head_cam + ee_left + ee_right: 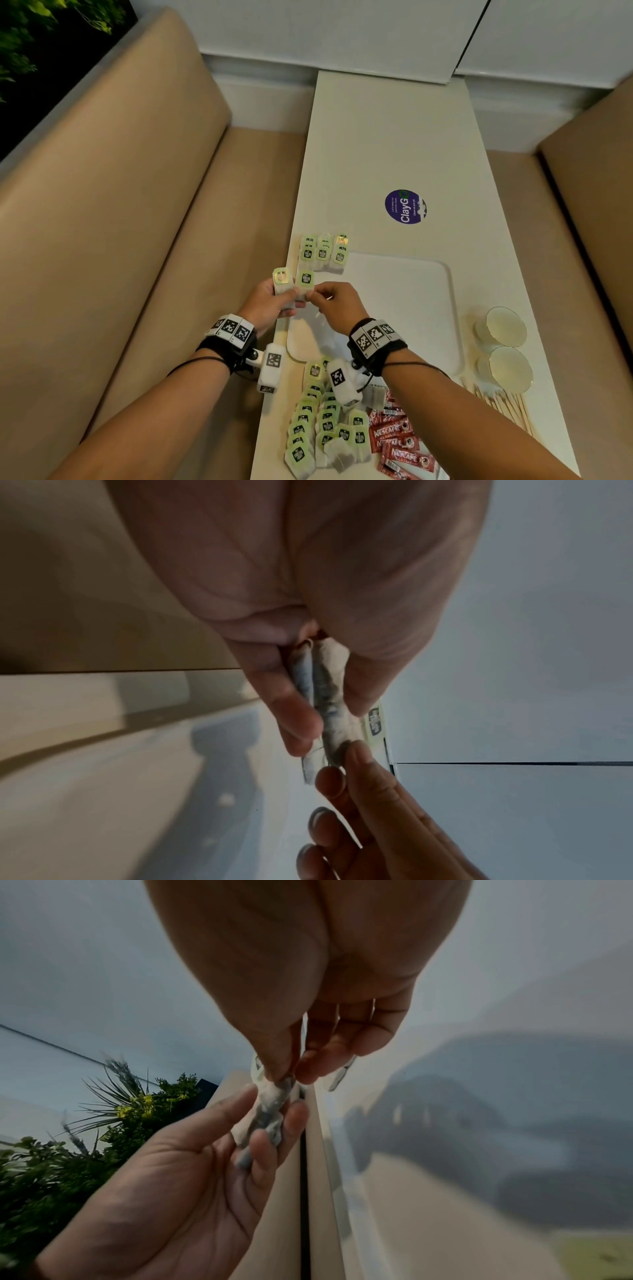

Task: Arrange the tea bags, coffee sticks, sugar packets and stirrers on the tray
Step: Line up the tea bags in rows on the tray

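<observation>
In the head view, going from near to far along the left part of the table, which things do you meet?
Loose tea bag pile → left hand and right hand holding tea bags → tea bags laid in rows at the tray's far left corner → purple round sticker.

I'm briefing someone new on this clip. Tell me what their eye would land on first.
First, the two hands meeting over the tray's near left corner: the left hand holds a few tea bags while the right hand pinches one of them. Next, the heap of green-tagged tea bags at the table's near edge, with red coffee sticks just to its right. The white tray is mostly bare, with rows of tea bags at its far left corner.
</observation>
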Available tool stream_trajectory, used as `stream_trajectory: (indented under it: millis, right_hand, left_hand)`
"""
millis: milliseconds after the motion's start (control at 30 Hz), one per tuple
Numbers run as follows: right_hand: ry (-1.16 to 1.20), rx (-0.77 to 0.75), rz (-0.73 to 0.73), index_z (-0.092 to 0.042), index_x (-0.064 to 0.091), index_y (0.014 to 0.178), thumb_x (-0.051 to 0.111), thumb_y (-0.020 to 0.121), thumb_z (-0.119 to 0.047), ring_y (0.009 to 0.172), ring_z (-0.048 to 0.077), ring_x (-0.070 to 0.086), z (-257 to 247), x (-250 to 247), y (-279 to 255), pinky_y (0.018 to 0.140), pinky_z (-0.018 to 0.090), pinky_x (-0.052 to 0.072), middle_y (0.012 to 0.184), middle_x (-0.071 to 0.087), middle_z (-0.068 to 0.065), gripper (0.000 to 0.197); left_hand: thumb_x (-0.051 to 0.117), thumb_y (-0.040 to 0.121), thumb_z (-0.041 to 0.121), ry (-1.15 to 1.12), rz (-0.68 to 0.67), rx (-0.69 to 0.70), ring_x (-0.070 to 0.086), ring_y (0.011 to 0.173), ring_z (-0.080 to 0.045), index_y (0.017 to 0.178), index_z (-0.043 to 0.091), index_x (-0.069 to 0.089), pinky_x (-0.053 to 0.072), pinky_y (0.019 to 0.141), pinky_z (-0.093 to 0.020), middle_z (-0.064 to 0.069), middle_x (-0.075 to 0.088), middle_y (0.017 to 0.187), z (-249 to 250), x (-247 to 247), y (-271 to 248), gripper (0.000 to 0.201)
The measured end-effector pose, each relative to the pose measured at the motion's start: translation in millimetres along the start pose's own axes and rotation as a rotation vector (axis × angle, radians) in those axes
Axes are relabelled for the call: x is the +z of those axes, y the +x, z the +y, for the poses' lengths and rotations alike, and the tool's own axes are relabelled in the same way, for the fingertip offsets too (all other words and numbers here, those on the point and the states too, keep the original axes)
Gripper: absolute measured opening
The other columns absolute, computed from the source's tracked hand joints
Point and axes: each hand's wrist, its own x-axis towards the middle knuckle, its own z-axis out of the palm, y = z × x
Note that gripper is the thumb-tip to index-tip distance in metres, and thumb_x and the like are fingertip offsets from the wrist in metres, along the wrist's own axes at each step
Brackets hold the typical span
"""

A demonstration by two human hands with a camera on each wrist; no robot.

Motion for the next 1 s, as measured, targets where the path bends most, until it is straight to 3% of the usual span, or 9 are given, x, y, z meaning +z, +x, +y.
stream_trajectory:
  millis: [167,300,367,500,567,667,767,1000]
  right_hand:
    - [-0.046,0.027,0.05,-0.019,0.079,0.09,0.067,0.096,-0.034,0.08,0.018,0.068,-9.6,-5.0,16.5,0.077,0.035,0.055,0.084,0.074,-0.001,0.021]
    - [-0.055,0.069,0.101,-0.031,0.07,0.068,0.068,0.095,-0.032,0.066,0.008,0.06,-15.0,-1.9,33.9,0.066,0.025,0.046,0.069,0.067,-0.009,0.027]
    - [-0.072,0.108,0.117,-0.027,0.067,0.062,0.069,0.094,-0.035,0.062,0.009,0.057,-15.0,1.1,42.7,0.061,0.024,0.044,0.066,0.067,-0.005,0.032]
    - [-0.128,0.196,0.096,-0.01,0.073,0.073,0.069,0.093,-0.037,0.065,0.019,0.058,-11.3,5.7,56.4,0.061,0.028,0.046,0.072,0.07,0.008,0.034]
    - [-0.158,0.209,0.085,-0.012,0.071,0.07,0.068,0.094,-0.036,0.066,0.019,0.057,-8.5,6.8,59.4,0.054,0.025,0.039,0.068,0.065,0.003,0.034]
    - [-0.181,0.222,0.083,-0.015,0.077,0.079,0.069,0.093,-0.037,0.076,0.018,0.061,-4.3,7.2,63.5,0.057,0.023,0.04,0.082,0.073,0.0,0.027]
    - [-0.162,0.234,0.108,-0.016,0.079,0.088,0.07,0.092,-0.037,0.077,0.015,0.06,-5.2,7.3,64.3,0.061,0.023,0.042,0.084,0.069,-0.004,0.023]
    - [-0.129,0.286,0.208,-0.019,0.068,0.075,0.073,0.083,-0.038,0.077,0.019,0.066,-6.5,12.2,66.0,0.071,0.032,0.055,0.08,0.071,-0.003,0.021]
  left_hand:
    - [0.053,0.102,0.01,-0.042,0.011,-0.037,0.074,0.093,-0.026,0.115,0.009,0.061,0.059,0.066,-0.025,-0.011,0.072,0.112,-1.7,-5.6,-0.9,0.015]
    - [0.046,0.105,0.009,-0.064,0.015,-0.067,0.073,0.093,-0.027,0.118,0.007,0.06,0.059,0.065,-0.026,-0.013,0.07,0.114,-3.5,-10.1,-0.7,0.019]
    - [0.043,0.106,0.009,-0.062,0.014,-0.073,0.072,0.093,-0.027,0.116,0.007,0.06,0.059,0.065,-0.026,-0.012,0.071,0.113,-3.5,-11.1,-1.5,0.02]
    - [0.043,0.106,0.01,-0.04,-0.009,-0.062,0.072,0.096,-0.026,0.114,0.01,0.061,0.06,0.069,-0.028,-0.01,0.073,0.113,-3.7,-12.9,-3.9,0.02]
    - [0.044,0.106,0.01,-0.041,-0.014,-0.06,0.071,0.095,-0.025,0.113,0.012,0.062,0.061,0.073,-0.031,-0.008,0.074,0.112,-2.7,-14.6,-5.2,0.02]
    - [0.046,0.106,0.012,-0.016,-0.022,-0.065,0.071,0.097,-0.026,0.113,0.013,0.063,0.059,0.079,-0.035,-0.005,0.075,0.112,-1.5,-18.7,-6.6,0.019]
    - [0.048,0.105,0.012,-0.01,-0.029,-0.07,0.071,0.096,-0.026,0.114,0.013,0.063,0.06,0.071,-0.03,-0.006,0.075,0.113,-1.0,-22.1,-8.1,0.017]
    - [0.051,0.104,0.013,-0.008,-0.03,-0.065,0.072,0.085,-0.023,0.112,0.011,0.062,0.058,0.065,-0.029,-0.01,0.075,0.109,-1.2,-24.6,-8.0,0.014]
